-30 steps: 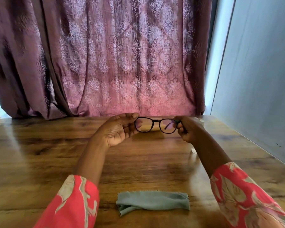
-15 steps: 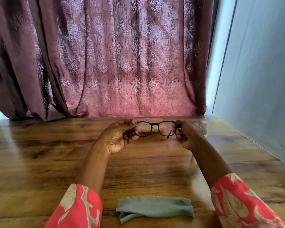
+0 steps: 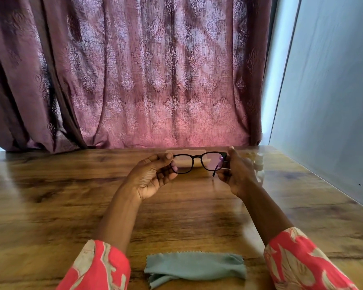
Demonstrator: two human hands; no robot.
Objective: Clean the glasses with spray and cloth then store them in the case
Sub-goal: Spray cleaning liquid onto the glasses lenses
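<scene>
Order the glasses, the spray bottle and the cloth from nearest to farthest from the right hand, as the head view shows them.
From the right hand:
1. glasses, held at their right end.
2. spray bottle, just behind the hand, toward the wall.
3. cloth, at the near table edge, between the sleeves.

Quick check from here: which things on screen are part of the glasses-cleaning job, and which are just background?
Job: glasses, held by left hand and right hand; cloth; spray bottle; what may be the case behind the glasses.

Background: curtain; wall; table.
</scene>
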